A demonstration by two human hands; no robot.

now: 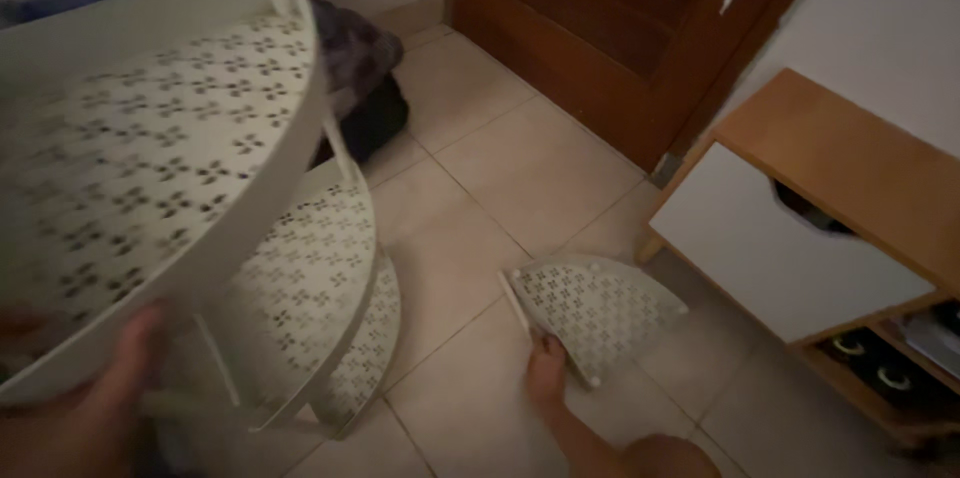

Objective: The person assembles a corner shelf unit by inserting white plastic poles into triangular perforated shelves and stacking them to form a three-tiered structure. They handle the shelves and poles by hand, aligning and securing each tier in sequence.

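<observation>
L hand (pixel 120 378) grips tiered rack (pixel 180 188) at its top rim, R hand (pixel 545 373) pinches loose shelf (pixel 595 313) by one corner w/ fingertips — it could slip & hit tile floor (pixel 480 198).

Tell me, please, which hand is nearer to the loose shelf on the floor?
Right. The right hand touches the loose shelf at its near edge; the left hand is far off to its left, on the rack.

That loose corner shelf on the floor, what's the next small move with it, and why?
Probably lift the loose shelf off the tiles toward the white rack. The right hand already pinches its near edge, while the left hand steadies the rack's top tier.
</observation>
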